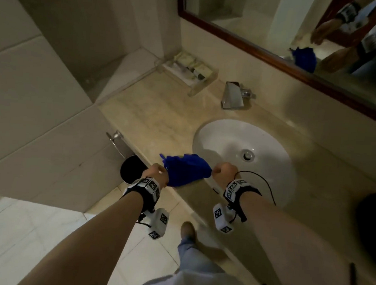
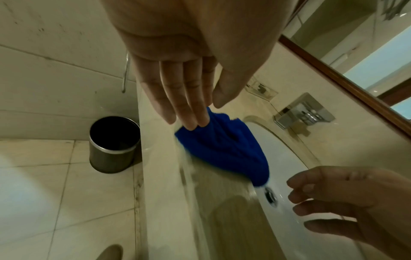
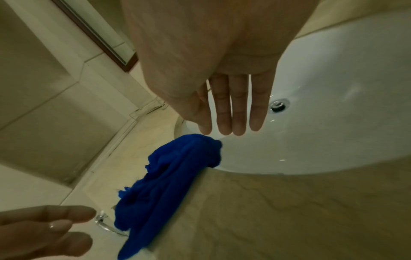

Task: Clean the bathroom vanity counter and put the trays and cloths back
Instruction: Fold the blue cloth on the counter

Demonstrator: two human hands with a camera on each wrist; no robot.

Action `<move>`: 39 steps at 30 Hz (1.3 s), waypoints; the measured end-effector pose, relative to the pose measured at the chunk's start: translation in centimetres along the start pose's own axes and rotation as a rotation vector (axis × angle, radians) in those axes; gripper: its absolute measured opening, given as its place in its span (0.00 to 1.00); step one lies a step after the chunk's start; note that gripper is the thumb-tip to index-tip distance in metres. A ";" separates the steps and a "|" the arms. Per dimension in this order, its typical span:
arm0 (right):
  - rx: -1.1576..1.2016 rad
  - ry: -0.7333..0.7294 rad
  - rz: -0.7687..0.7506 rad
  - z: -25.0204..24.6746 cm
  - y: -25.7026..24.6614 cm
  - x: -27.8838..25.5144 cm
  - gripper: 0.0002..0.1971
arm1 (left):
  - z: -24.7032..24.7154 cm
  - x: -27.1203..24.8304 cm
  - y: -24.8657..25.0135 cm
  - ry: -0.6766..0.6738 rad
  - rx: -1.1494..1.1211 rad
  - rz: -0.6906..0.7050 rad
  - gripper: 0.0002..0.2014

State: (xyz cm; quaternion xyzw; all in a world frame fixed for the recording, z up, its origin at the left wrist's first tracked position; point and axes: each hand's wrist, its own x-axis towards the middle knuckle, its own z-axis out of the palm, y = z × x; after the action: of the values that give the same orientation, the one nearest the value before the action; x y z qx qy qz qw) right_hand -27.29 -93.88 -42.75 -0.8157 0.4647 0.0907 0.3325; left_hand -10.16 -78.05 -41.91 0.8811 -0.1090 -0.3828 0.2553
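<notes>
A crumpled blue cloth (image 1: pixel 185 170) (image 2: pixel 227 146) (image 3: pixel 169 176) lies on the front edge of the beige marble counter (image 1: pixel 153 118), one end over the rim of the white sink (image 1: pixel 268 138), the other hanging down the front. My left hand (image 1: pixel 156 173) (image 2: pixel 200 112) is at its left end, fingers straight, fingertips (image 2: pixel 192 123) touching the fabric. My right hand (image 1: pixel 223 173) (image 3: pixel 224 126) hovers at its right end with straight fingers; whether it touches the cloth I cannot tell. A clear tray (image 1: pixel 199 89) of toiletries stands at the back left corner.
A chrome faucet (image 1: pixel 233 95) stands behind the sink, below a wood-framed mirror (image 1: pixel 277 26). A dark waste bin (image 1: pixel 130 169) (image 2: pixel 113 144) stands on the tiled floor left of the vanity, under a wall-mounted chrome holder (image 1: pixel 114 138). A dark object (image 1: pixel 372 215) sits at the counter's right edge.
</notes>
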 end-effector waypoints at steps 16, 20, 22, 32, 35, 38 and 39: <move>-0.306 -0.229 -0.391 2.8 -7.2 8.9 0.18 | 0.5 8.7 2.2 -0.098 0.074 -0.187 0.17; -0.284 -0.239 -0.383 3.2 -7.2 9.0 0.13 | 0.6 9.2 2.4 -0.139 -0.078 -0.155 0.04; -0.255 -0.239 -0.349 2.8 -7.5 9.0 0.11 | 0.0 9.0 2.8 -0.146 -0.144 -0.126 0.03; -0.075 -0.169 -0.153 -2.7 -8.8 8.0 0.07 | -3.6 7.1 7.9 -0.270 -0.284 -0.022 0.05; -0.029 -0.084 -0.097 -4.8 -7.4 6.3 0.06 | -3.1 6.7 10.3 -0.316 -0.214 0.074 0.04; 0.049 0.014 0.002 -6.0 -5.3 3.9 0.05 | -1.1 6.0 12.6 -0.374 -0.155 0.158 0.06; 0.087 0.050 0.049 -6.1 -4.3 2.9 0.05 | -0.1 5.6 13.2 -0.409 -0.144 0.182 0.07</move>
State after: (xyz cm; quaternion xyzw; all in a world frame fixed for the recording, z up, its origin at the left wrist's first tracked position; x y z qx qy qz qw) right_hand -23.15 -98.22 -37.40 -0.7907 0.4964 0.0580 0.3536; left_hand -6.21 -91.33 -38.28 0.7512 -0.2099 -0.5357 0.3234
